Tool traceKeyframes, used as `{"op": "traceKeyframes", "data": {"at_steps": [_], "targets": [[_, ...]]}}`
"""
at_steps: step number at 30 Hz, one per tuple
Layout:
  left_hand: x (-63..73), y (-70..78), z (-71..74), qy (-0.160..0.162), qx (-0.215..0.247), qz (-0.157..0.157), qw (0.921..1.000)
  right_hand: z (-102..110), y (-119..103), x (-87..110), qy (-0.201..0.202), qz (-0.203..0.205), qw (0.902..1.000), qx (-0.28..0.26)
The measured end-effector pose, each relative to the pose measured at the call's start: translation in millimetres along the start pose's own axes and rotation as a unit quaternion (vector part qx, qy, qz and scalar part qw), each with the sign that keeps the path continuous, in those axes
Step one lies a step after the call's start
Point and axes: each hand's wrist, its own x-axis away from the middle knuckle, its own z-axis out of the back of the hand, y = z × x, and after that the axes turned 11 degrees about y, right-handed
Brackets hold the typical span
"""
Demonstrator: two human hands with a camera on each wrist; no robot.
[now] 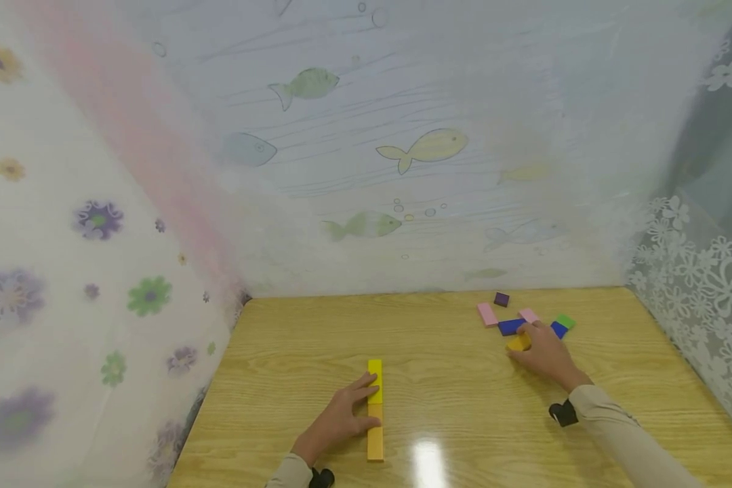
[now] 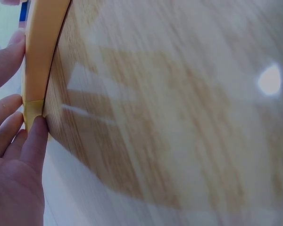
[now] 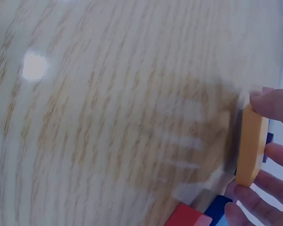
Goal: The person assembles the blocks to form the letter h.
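Observation:
A yellow block (image 1: 375,367) and an orange block (image 1: 375,449) lie end to end in a straight line on the wooden table. My left hand (image 1: 340,415) rests on them from the left side, fingers on the yellow block and thumb on the orange one. Farther right, my right hand (image 1: 547,354) pinches another orange block (image 3: 252,146) between thumb and fingers, beside a blue block (image 1: 510,327). In the right wrist view this orange block is tipped on edge close over the tabletop.
Around my right hand lie pink blocks (image 1: 486,314), a dark purple block (image 1: 501,299), a green block (image 1: 564,321) and a second blue block (image 1: 558,330). A red block (image 3: 186,216) shows in the right wrist view. Fish-patterned sheeting (image 1: 354,271) stands behind the table (image 1: 293,339).

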Motion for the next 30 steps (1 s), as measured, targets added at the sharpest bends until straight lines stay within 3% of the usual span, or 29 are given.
{"op": "traceKeyframes", "data": {"at_steps": [7,20,30], "targets": [[0.0,1.3,-0.4,0.002,0.007,0.002,1.0,9.5,-12.0,-5.0,-0.009,-0.004,1.0,0.002],[1.4,0.5,0.5,0.0,0.003,0.015,0.9999,16.4,-44.3,-18.6,0.006,0.053,0.9973,-0.05],[0.6,-1.7,0.2,0.0,0.001,0.0,1.0,14.1,-67.4,-27.2,-0.005,0.082,0.9947,-0.062]]}}
